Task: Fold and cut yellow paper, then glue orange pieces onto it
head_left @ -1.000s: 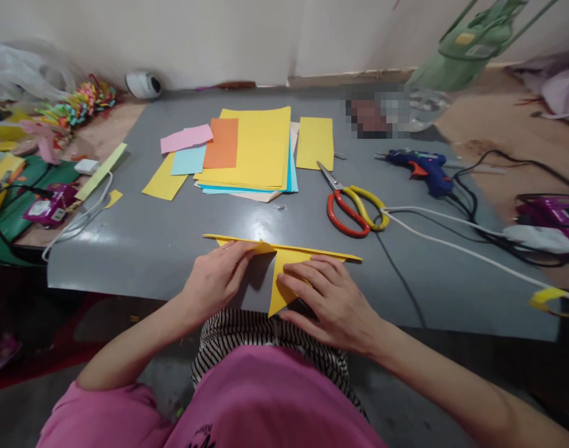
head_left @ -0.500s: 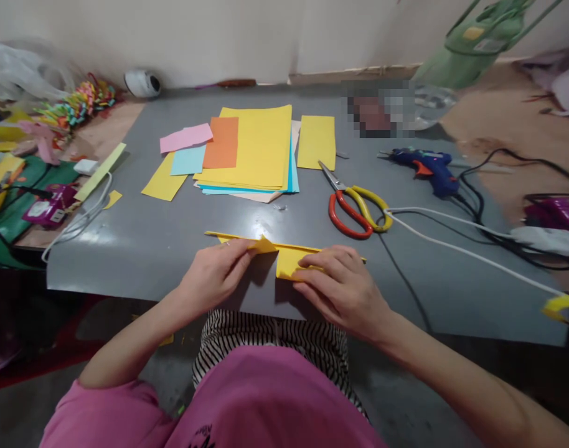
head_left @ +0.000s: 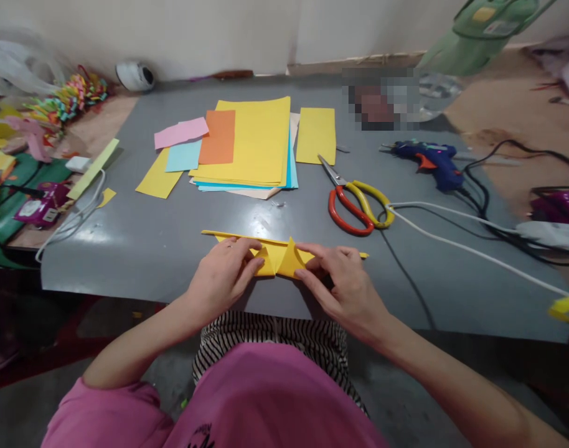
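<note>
A folded yellow sheet of paper point(head_left: 276, 250) lies close to the near edge of the table, with a narrow rolled or folded strip along its far side. Two triangular flaps stand partly raised near its middle. My left hand point(head_left: 223, 267) closes thumb and fingers on the left flap. On the right flap, my right hand point(head_left: 340, 277) pinches with thumb and index finger. Both hands cover the outer parts of the paper. Scissors point(head_left: 352, 202) with one red and one yellow handle lie just beyond my right hand, blades partly apart.
Stacked yellow and blue sheets point(head_left: 261, 140) lie mid-table, with orange point(head_left: 218, 137), pink point(head_left: 180, 132) and light blue point(head_left: 182, 157) pieces on and beside them. A blue glue gun point(head_left: 434, 163) rests at right. A white cable point(head_left: 471, 249) crosses the right side. Colourful paper strips point(head_left: 72, 102) sit far left.
The right flap has been folded up into a raised triangle, and the left flap has come down toward me. My right hand has shifted its fingers onto the right flap.
</note>
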`<state>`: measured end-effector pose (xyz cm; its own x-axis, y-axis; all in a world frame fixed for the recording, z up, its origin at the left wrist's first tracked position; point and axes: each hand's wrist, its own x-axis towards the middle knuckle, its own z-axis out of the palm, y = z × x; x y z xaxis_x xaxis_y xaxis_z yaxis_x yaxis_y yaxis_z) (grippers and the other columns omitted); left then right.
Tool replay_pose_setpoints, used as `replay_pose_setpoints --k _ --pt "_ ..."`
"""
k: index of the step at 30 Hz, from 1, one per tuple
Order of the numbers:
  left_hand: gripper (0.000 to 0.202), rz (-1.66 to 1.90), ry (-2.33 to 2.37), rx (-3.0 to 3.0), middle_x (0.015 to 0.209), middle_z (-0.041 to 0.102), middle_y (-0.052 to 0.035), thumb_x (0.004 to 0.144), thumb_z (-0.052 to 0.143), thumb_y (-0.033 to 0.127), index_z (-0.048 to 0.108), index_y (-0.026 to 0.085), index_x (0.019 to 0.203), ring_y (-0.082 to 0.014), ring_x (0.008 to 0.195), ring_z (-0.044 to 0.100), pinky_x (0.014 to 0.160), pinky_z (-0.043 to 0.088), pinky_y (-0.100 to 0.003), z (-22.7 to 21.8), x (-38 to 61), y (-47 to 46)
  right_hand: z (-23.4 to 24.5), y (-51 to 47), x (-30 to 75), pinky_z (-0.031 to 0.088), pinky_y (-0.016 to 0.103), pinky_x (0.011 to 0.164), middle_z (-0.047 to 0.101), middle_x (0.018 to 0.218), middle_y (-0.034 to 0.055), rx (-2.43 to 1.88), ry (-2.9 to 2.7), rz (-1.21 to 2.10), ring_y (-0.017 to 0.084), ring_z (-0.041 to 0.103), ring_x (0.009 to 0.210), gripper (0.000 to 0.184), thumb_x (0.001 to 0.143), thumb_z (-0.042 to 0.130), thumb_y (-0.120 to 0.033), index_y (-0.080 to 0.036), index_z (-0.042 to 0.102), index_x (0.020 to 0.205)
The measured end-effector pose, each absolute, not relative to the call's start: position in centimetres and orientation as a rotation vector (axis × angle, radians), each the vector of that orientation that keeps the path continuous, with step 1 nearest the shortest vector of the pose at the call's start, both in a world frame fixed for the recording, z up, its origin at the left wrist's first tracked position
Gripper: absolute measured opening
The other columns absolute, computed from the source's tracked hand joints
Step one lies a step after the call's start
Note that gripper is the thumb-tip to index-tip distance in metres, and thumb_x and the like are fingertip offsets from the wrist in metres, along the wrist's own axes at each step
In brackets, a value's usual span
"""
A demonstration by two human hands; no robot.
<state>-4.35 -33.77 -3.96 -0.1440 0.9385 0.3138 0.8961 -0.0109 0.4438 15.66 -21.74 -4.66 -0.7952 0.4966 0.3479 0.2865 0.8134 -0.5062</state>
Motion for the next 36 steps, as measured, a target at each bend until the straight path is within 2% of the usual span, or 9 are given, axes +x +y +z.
replay_pose_setpoints --k 4,9,18,21,26,30,36 --pt "0.015 0.837 2.259 2.006 0.086 0.072 -0.0034 0.1 0.05 0.028 0.056 0.019 0.111 -0.018 0.08 0.065 0.072 0.051 -0.03 -4.5 -4.3 -33.0 -4.6 -21.6 15.7 0.036 0.038 0.082 0.077 0.096 0.0047 -0.489 -2.591 0.566 0.019 0.066 0.083 0.02 0.1 0.051 -0.028 -0.02 0.063 0.113" --pt "0.016 0.752 2.234 2.156 0.087 0.07 -0.004 0.101 0.047 0.027 0.06 0.019 0.097 -0.0188 0.079 0.061 0.071 0.047 -0.031 -4.8 -4.5 -32.5 -4.4 -21.3 15.7 0.034 0.038 0.083 0.077 0.09 0.0031 -0.43 -2.632 0.614 0.017 0.066 0.081 0.018 0.1 0.051 -0.03 -0.02 0.067 0.104" --pt "0.027 0.76 2.205 2.272 0.085 0.068 -0.0051 0.103 0.044 0.028 0.066 0.019 0.09 -0.0192 0.08 0.058 0.074 0.048 -0.032 -5.4 -4.5 -31.9 -4.5 -21.4 15.6 0.035 0.036 0.079 0.075 0.088 0.0021 -0.443 -2.647 0.582 0.017 0.063 0.08 0.018 0.1 0.051 -0.029 -0.02 0.066 0.105" --pt "0.032 0.797 2.126 2.324 0.089 0.069 -0.0057 0.104 0.04 0.029 0.068 0.018 0.094 -0.0186 0.081 0.06 0.075 0.05 -0.033 -5.4 -4.6 -32.2 -4.7 -21.4 15.7 0.036 0.036 0.08 0.074 0.087 0.0025 -0.434 -2.648 0.567 0.018 0.062 0.08 0.019 0.101 0.05 -0.029 -0.02 0.066 0.106" --pt "0.036 0.822 1.973 2.49 0.105 0.071 -0.0105 0.101 0.048 0.042 0.066 0.013 0.112 -0.0219 0.095 0.065 0.087 0.052 -0.037 -5.7 -4.7 -33.2 -4.8 -21.4 15.7 0.035 0.036 0.079 0.074 0.089 0.0039 -0.436 -2.647 0.515 0.019 0.062 0.081 0.02 0.101 0.049 -0.028 -0.018 0.065 0.107" --pt "0.033 0.803 1.983 2.579 0.112 0.071 -0.0131 0.103 0.045 0.034 0.063 0.012 0.119 -0.0224 0.097 0.066 0.087 0.054 -0.039 -6.1 -4.7 -33.6 -4.6 -21.4 15.5 0.034 0.036 0.077 0.072 0.087 0.0043 -0.427 -2.667 0.396 0.019 0.059 0.079 0.021 0.101 0.048 -0.028 -0.018 0.066 0.106" --pt "0.03 0.791 1.999 2.595 0.113 0.072 -0.0128 0.102 0.048 0.031 0.062 0.012 0.121 -0.0224 0.096 0.066 0.085 0.054 -0.039 -6.4 -4.7 -33.2 -4.8 -21.2 15.3 0.033 0.036 0.075 0.069 0.084 0.005 -0.388 -2.642 0.171 0.019 0.053 0.076 0.022 0.1 0.048 -0.024 -0.016 0.069 0.105"
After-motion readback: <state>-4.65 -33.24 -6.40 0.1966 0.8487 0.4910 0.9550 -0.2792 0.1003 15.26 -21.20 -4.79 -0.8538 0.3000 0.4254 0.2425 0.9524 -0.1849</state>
